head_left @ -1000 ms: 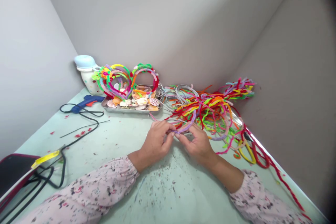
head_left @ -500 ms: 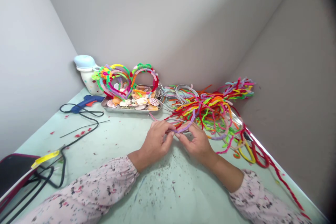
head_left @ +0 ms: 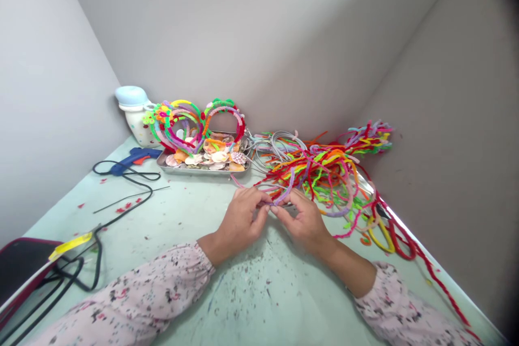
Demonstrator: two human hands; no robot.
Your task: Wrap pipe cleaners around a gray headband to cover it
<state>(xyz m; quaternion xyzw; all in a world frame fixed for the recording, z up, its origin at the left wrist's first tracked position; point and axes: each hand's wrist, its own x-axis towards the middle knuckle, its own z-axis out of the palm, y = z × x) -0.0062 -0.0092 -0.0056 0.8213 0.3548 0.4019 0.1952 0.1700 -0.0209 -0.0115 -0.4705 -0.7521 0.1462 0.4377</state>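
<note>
A purple pipe cleaner (head_left: 287,193) is pinched between my two hands above the middle of the table. My left hand (head_left: 245,217) grips it with thumb and forefinger, and part of it is hidden behind those fingers. Thumb to thumb with it, my right hand (head_left: 303,223) pinches the same piece, whose free end slants up and away. Just beyond my fingers lies a tangled heap of coloured pipe cleaners (head_left: 324,165), with loops of grey wire (head_left: 284,143) at its left.
A metal tray (head_left: 194,171) of seashells holds headbands (head_left: 225,105) wrapped in pipe cleaners. Left of it are a blue glue gun (head_left: 133,159) with a black cord and a white bottle (head_left: 140,125). Scissors (head_left: 381,233) with yellow and red handles lie at the right edge.
The free end of the purple pipe cleaner has swung left and now stands more upright. Both hands stay in nearly the same place, still pinching.
</note>
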